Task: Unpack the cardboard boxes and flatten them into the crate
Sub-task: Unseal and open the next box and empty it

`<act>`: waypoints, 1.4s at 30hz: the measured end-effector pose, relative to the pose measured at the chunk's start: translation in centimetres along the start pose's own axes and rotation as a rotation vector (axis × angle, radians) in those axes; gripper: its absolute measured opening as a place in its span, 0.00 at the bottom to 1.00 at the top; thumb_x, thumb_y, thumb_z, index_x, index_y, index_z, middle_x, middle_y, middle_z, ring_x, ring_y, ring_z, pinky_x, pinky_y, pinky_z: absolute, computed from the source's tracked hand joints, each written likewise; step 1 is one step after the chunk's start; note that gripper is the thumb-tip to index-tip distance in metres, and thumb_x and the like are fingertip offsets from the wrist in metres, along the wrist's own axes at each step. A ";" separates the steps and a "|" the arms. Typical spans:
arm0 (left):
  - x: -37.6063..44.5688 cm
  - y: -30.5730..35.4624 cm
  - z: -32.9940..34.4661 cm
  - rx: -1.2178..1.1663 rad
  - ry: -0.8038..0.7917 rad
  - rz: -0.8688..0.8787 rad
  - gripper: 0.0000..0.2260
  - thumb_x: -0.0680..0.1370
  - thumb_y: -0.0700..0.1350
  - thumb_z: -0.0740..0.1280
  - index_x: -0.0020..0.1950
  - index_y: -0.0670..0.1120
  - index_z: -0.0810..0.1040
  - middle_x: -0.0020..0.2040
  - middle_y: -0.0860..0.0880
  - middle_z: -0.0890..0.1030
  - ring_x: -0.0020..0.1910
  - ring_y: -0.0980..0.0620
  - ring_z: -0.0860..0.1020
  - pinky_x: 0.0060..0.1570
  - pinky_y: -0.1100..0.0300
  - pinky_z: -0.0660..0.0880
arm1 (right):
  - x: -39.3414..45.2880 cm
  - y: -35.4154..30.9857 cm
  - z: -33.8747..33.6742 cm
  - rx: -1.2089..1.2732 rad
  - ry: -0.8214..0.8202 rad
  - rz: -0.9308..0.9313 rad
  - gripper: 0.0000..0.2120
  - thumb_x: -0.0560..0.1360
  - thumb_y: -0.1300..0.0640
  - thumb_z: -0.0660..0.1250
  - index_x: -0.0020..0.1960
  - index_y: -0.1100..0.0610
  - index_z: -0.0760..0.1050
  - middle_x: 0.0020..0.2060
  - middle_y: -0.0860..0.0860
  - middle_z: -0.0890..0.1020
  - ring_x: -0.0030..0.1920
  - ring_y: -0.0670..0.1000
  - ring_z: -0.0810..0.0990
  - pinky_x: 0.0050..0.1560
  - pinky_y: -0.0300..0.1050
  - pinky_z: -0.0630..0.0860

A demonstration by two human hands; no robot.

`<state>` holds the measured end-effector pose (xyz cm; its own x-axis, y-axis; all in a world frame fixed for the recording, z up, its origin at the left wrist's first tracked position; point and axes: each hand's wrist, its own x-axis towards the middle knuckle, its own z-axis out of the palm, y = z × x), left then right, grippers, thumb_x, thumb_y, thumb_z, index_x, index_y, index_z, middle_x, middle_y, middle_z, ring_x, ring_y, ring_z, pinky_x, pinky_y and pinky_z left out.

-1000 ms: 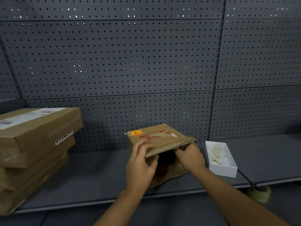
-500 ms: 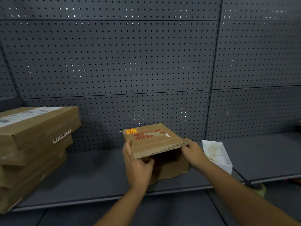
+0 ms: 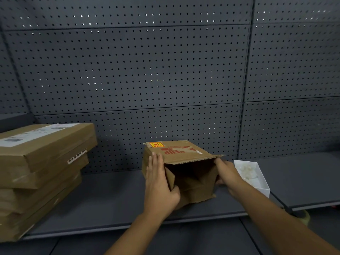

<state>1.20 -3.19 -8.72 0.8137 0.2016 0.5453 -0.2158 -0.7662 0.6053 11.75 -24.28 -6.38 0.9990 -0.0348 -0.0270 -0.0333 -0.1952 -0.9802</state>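
a view looking down at a dark grey shelf point(image 3: 114, 196) backed by a perforated grey panel point(image 3: 139, 74).

at the far left, a stack of flat cardboard boxes point(image 3: 42, 173) sits on the shelf, the top one bearing a white shipping label and a small white sticker on its near edge.

in the middle, a small cardboard box point(image 3: 184, 155) lies on its side on the shelf, its open mouth facing the viewer. its upper face carries red upside-down print and a yellow-and-red sticker near the back corner. the inside is dark, and a lower flap juts forward onto the shelf.

the left hand point(image 3: 160, 183) is laid against the box's left side with the fingers straight and pointing up along the wall, while the thumb hooks round the left side flap, so the hand has hold of that flap's edge. the right hand point(image 3: 227, 174) grips the right edge of the opening, fingers curled round the cardboard there (the fingertips themselves are hidden inside the box). both bare forearms reach in from the bottom of the view.

just right of the box, behind the right hand, an open white box point(image 3: 257, 178) sits on the shelf holding something pale and crumpled that is too blurred to make out.

below the shelf edge at lower right, a yellowish object point(image 3: 303, 217) is partly hidden.
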 end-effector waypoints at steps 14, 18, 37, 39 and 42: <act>1.4 -2.2 -2.4 -0.344 0.118 -0.290 0.26 0.80 0.44 0.70 0.74 0.58 0.65 0.70 0.53 0.73 0.61 0.52 0.77 0.60 0.54 0.77 | -0.8 -1.8 0.0 -0.134 -0.195 -0.095 0.19 0.80 0.45 0.66 0.50 0.60 0.84 0.46 0.58 0.87 0.48 0.58 0.84 0.44 0.49 0.76; 2.4 -2.4 -3.3 -0.416 0.203 -0.357 0.24 0.81 0.36 0.66 0.73 0.55 0.71 0.66 0.52 0.70 0.51 0.59 0.76 0.44 0.74 0.71 | -1.0 -1.9 0.3 -0.069 -0.226 -0.109 0.18 0.80 0.48 0.62 0.42 0.59 0.82 0.41 0.55 0.86 0.47 0.57 0.83 0.50 0.51 0.78; 6.1 -7.2 -4.8 -0.926 0.141 -0.662 0.22 0.76 0.25 0.63 0.59 0.44 0.86 0.56 0.40 0.86 0.57 0.41 0.84 0.60 0.47 0.80 | 1.0 -1.8 2.7 0.217 -0.166 -0.134 0.11 0.84 0.45 0.63 0.64 0.44 0.75 0.62 0.47 0.80 0.62 0.48 0.78 0.63 0.50 0.77; 6.2 -6.9 -5.3 -0.833 0.140 -0.608 0.21 0.77 0.26 0.63 0.58 0.46 0.87 0.56 0.44 0.86 0.57 0.45 0.84 0.55 0.53 0.81 | 1.1 -2.1 3.1 0.211 -0.161 -0.141 0.09 0.83 0.44 0.64 0.62 0.41 0.75 0.65 0.47 0.79 0.65 0.52 0.77 0.68 0.55 0.75; 5.7 -6.5 -5.7 -0.779 0.163 -0.576 0.19 0.79 0.27 0.64 0.56 0.48 0.87 0.52 0.48 0.86 0.53 0.52 0.84 0.44 0.67 0.80 | 1.6 -2.6 3.4 0.150 -0.118 -0.142 0.27 0.82 0.42 0.64 0.79 0.48 0.65 0.73 0.50 0.72 0.72 0.56 0.72 0.71 0.56 0.71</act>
<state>4.19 6.39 -6.27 0.8344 0.5446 0.0847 -0.1529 0.0811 0.9849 13.49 -20.49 -4.54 0.9901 0.0995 0.0992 0.1037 -0.0415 -0.9937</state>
